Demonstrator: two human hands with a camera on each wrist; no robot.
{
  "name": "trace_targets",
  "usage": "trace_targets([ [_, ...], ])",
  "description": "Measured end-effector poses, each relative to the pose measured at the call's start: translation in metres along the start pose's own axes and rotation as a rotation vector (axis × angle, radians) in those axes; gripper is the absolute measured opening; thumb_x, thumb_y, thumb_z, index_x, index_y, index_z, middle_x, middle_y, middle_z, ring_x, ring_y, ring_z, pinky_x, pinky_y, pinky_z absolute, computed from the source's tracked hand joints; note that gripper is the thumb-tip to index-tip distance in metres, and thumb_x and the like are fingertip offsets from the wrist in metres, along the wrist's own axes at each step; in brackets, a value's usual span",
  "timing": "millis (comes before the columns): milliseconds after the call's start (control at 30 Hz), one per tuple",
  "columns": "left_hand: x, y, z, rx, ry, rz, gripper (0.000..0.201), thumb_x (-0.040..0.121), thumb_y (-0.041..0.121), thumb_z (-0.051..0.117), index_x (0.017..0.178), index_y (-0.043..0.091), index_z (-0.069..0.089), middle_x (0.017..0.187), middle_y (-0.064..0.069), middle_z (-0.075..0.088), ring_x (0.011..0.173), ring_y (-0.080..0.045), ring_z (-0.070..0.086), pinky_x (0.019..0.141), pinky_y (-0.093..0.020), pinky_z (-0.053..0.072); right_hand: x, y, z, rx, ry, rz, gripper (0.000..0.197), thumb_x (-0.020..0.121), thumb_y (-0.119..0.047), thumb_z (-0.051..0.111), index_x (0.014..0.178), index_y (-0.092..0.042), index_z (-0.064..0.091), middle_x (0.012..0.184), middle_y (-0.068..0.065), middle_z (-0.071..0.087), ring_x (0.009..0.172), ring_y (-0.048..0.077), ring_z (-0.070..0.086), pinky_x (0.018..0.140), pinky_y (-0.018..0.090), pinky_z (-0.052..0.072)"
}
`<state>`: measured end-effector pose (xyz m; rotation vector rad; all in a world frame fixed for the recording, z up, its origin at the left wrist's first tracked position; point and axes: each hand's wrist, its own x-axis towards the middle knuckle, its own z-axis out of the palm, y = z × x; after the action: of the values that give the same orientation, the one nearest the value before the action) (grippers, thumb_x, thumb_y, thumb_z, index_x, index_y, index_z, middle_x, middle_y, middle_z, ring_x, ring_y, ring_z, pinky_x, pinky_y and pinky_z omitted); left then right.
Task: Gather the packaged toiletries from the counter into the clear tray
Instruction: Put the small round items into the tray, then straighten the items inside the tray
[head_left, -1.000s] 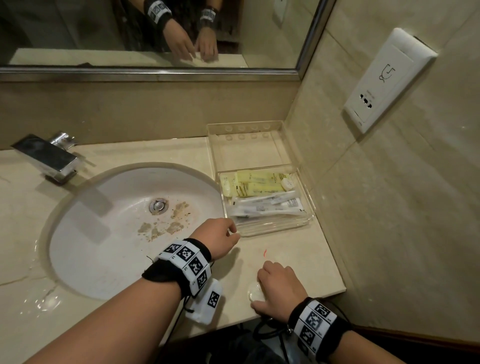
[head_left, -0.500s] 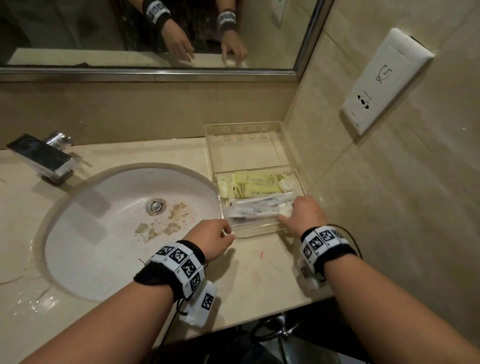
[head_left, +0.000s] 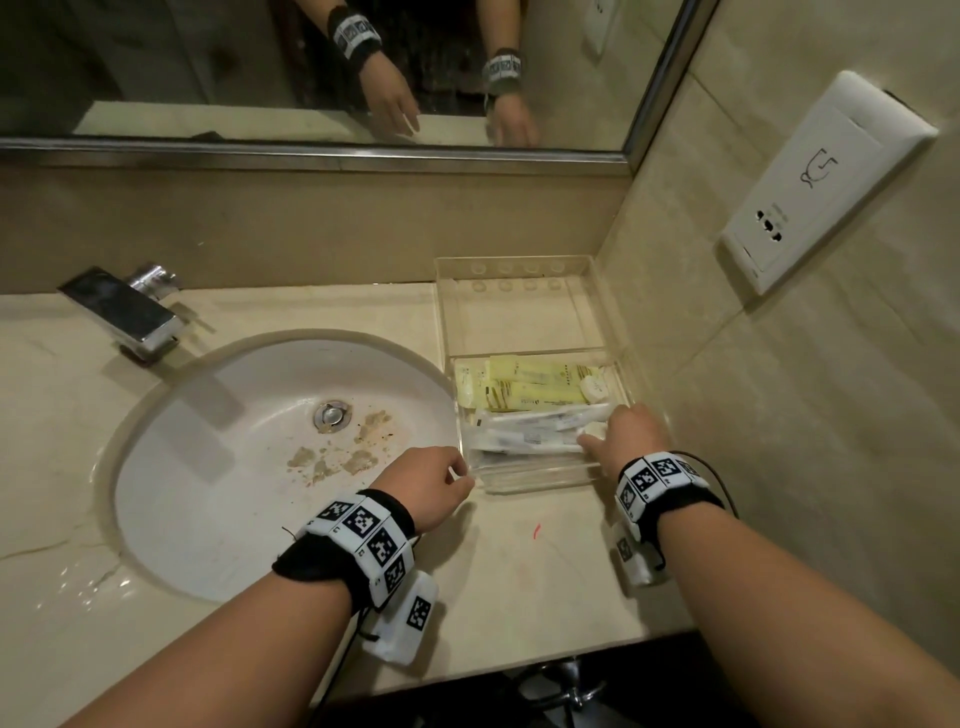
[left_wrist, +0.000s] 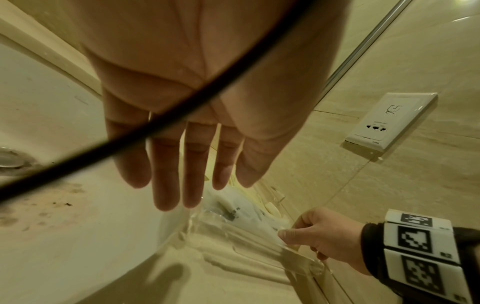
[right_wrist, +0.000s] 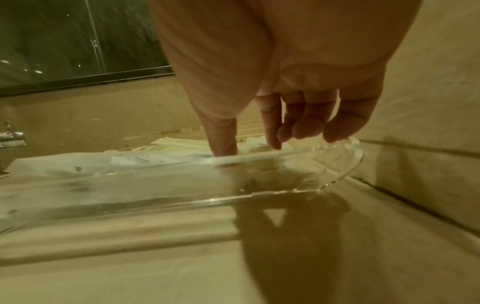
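The clear tray (head_left: 540, 480) stands on the counter against the right wall. Its near compartment holds yellow packets (head_left: 535, 387) and long white packets (head_left: 524, 436). My right hand (head_left: 631, 434) reaches into the tray's near right corner. Its thumb and forefinger point down on either side of a small round white packet (head_left: 596, 430), and the other fingers (right_wrist: 306, 127) are curled. My left hand (head_left: 439, 480) rests by the tray's near left corner with its fingers (left_wrist: 182, 164) straight, holding nothing. The tray's front wall (right_wrist: 233, 162) crosses the right wrist view.
A stained white sink basin (head_left: 234, 467) with a chrome faucet (head_left: 124, 312) lies left of the tray. A white wall socket (head_left: 826, 182) sits on the tiled wall to the right, and a mirror (head_left: 311, 67) runs above. The tray's rear compartment (head_left: 519, 317) holds nothing.
My right hand took the round white packet from the counter's front edge and carried it up into the tray's near right corner. The left hand stayed by the tray's left corner.
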<state>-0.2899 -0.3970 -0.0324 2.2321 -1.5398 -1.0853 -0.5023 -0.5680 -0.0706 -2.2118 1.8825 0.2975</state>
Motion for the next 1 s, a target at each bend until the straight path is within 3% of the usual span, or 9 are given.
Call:
trace_targets([
  [100, 0.001, -0.002, 0.000, -0.003, -0.003, -0.008, 0.026, 0.094, 0.036, 0.052, 0.108, 0.019, 0.065, 0.099, -0.002, 0.071, 0.091, -0.018, 0.063, 0.074, -0.027, 0.045, 0.000, 0.001, -0.001, 0.011, -0.010, -0.004, 0.051, 0.079, -0.056, 0.065, 0.102, -0.011, 0.062, 0.109, 0.009, 0.055, 0.095, 0.026, 0.058, 0.085, 0.039, 0.053],
  [200, 0.001, -0.004, -0.002, -0.008, 0.000, -0.022, 0.026, 0.094, 0.037, 0.052, 0.109, 0.019, 0.064, 0.101, -0.001, 0.070, 0.091, -0.018, 0.063, 0.074, -0.027, 0.045, -0.007, -0.004, -0.006, 0.056, 0.034, -0.035, 0.061, 0.077, -0.058, 0.066, 0.115, -0.012, 0.057, 0.114, 0.007, 0.053, 0.101, 0.024, 0.057, 0.088, 0.040, 0.052],
  [300, -0.002, -0.008, -0.011, -0.018, 0.017, -0.032, 0.028, 0.094, 0.037, 0.052, 0.112, 0.019, 0.063, 0.103, 0.000, 0.069, 0.091, -0.017, 0.062, 0.075, -0.027, 0.046, -0.021, -0.022, -0.013, 0.105, 0.085, -0.138, 0.069, 0.078, -0.058, 0.064, 0.129, -0.015, 0.047, 0.127, 0.006, 0.050, 0.113, 0.024, 0.053, 0.096, 0.041, 0.049],
  [500, -0.022, -0.015, -0.060, 0.017, 0.097, -0.040, 0.031, 0.094, 0.039, 0.050, 0.114, 0.019, 0.062, 0.105, 0.000, 0.070, 0.091, -0.016, 0.063, 0.081, -0.029, 0.050, -0.059, -0.084, -0.039, 0.214, 0.083, -0.363, 0.078, 0.078, -0.054, 0.067, 0.141, -0.019, 0.035, 0.141, 0.003, 0.043, 0.129, 0.020, 0.041, 0.109, 0.037, 0.037],
  [667, -0.051, -0.027, -0.143, 0.087, 0.229, -0.057, 0.031, 0.094, 0.038, 0.049, 0.115, 0.019, 0.062, 0.107, -0.001, 0.070, 0.094, -0.018, 0.065, 0.086, -0.034, 0.054, -0.076, -0.140, -0.105, 0.256, 0.184, -0.517, 0.081, 0.081, -0.051, 0.067, 0.145, -0.017, 0.029, 0.147, 0.002, 0.038, 0.134, 0.019, 0.037, 0.111, 0.034, 0.034],
  [833, -0.097, -0.024, -0.264, 0.267, 0.451, -0.034, 0.029, 0.093, 0.037, 0.051, 0.112, 0.019, 0.064, 0.113, -0.004, 0.068, 0.102, -0.023, 0.063, 0.087, -0.033, 0.051, -0.096, -0.195, -0.209, 0.238, 0.379, -0.612, 0.082, 0.080, -0.053, 0.066, 0.144, -0.016, 0.031, 0.143, 0.004, 0.043, 0.131, 0.020, 0.042, 0.109, 0.033, 0.037],
  [1000, -0.156, -0.004, -0.394, 0.427, 0.662, -0.037, 0.030, 0.092, 0.038, 0.052, 0.110, 0.018, 0.064, 0.113, -0.007, 0.068, 0.104, -0.027, 0.062, 0.085, -0.034, 0.051, -0.130, -0.243, -0.329, 0.187, 0.587, -0.686, 0.066, 0.080, -0.050, 0.067, 0.131, -0.017, 0.043, 0.123, 0.006, 0.060, 0.114, 0.025, 0.056, 0.091, 0.039, 0.049],
])
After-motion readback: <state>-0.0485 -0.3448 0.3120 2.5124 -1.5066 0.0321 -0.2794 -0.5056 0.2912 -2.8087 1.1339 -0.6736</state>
